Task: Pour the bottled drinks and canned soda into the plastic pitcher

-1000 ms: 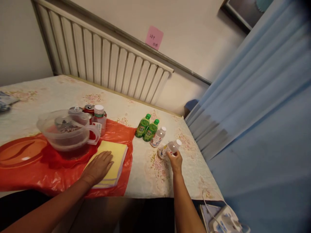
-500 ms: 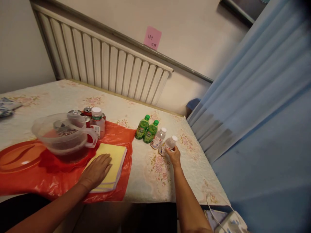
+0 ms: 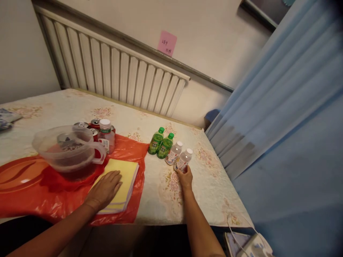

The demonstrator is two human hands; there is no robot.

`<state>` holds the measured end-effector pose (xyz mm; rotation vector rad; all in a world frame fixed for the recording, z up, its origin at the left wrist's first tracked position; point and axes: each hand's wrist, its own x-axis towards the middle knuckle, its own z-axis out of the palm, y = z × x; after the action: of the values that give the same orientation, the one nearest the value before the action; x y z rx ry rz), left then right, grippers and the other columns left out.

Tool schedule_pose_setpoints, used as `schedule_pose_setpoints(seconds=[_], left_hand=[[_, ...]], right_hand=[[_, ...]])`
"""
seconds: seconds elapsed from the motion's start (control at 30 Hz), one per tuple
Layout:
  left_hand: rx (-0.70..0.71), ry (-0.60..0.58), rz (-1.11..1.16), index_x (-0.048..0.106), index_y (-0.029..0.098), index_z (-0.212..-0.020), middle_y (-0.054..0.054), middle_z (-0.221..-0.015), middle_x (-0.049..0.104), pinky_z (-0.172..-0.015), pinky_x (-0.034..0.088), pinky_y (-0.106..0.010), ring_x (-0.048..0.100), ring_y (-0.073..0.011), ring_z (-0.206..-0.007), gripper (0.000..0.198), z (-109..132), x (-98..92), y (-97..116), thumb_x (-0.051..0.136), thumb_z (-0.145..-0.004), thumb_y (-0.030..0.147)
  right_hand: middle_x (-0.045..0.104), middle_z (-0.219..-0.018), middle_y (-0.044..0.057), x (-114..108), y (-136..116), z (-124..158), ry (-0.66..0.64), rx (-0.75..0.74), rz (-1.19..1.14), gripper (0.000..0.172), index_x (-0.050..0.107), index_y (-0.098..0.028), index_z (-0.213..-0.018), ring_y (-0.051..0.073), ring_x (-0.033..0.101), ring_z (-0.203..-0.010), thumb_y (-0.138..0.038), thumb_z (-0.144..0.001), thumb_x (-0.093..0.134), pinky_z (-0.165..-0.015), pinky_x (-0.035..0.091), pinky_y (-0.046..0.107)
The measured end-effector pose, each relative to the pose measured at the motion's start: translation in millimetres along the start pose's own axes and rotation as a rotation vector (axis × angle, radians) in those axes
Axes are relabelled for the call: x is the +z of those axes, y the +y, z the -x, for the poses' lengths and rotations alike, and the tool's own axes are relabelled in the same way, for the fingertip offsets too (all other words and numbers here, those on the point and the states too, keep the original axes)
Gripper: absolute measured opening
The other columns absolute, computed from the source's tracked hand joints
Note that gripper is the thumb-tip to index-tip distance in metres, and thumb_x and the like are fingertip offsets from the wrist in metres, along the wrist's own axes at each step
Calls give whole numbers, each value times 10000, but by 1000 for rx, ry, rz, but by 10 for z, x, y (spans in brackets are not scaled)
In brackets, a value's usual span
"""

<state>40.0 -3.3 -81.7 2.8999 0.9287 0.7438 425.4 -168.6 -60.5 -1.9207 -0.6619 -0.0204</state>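
My left hand (image 3: 105,191) lies flat, fingers stretched out, on a folded yellow cloth (image 3: 128,175) with pale purple edging. My right hand (image 3: 185,177) has its thumb and fingers around the lower part of a clear bottle (image 3: 184,159) with a white cap and a printed label. That bottle stands upright at the right end of a row. Beside it is a second clear white-capped bottle (image 3: 174,153), then two green-capped bottles with green labels, one nearer (image 3: 165,146) and one at the far left end (image 3: 155,141).
An orange-red plastic bag (image 3: 60,205) lies under the cloth and a translucent plastic jug (image 3: 66,157). Several drink cans (image 3: 95,124) and another white-capped bottle (image 3: 106,137) stand behind the jug. A radiator (image 3: 115,64) backs the flower-patterned table; a blue curtain (image 3: 281,107) hangs at right.
My right hand has slid down the clear bottle toward me and slightly left. The bottle has shifted a little toward its neighbour. My left hand stays on the cloth.
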Motion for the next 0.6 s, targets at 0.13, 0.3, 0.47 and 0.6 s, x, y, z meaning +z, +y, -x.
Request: schedule_pose_setpoints(seconds=[0.13,0.3,0.47,0.6], left_hand=[[-5,-1,19,677,168,-1188,-151,-1314,667,-1063,440,-479,580,-320,-1240,424,5,-2,1,402,-999,431],[-19,0,52,677,176,-1184,-155,-1323,661,-1063,443,-497,584,-328,-1238,428,1,-4,1,412,-992,452],[-21,9,78,681,176,-1168,-166,-1305,664,-1053,455,-510,590,-333,-1226,435,-6,-11,8,394,-992,451],[-8,-8,45,676,162,-1187,-169,-1312,658,-1057,452,-505,583,-333,-1233,433,-3,-1,3,401,-995,435]], right_hand=[[719,-904,78,85,29,59,56,1,68,415,648,-192,-927,216,597,-757,-467,-624,718,-687,446,294],[723,-906,86,89,10,49,66,-13,115,368,650,-198,-900,226,603,-769,-461,-649,710,-685,433,295],[732,-921,77,81,23,53,63,-15,134,369,652,-205,-928,221,607,-756,-472,-676,693,-682,439,291],[732,-914,78,89,38,51,69,-15,152,394,647,-204,-956,229,611,-767,-484,-681,681,-687,437,293]])
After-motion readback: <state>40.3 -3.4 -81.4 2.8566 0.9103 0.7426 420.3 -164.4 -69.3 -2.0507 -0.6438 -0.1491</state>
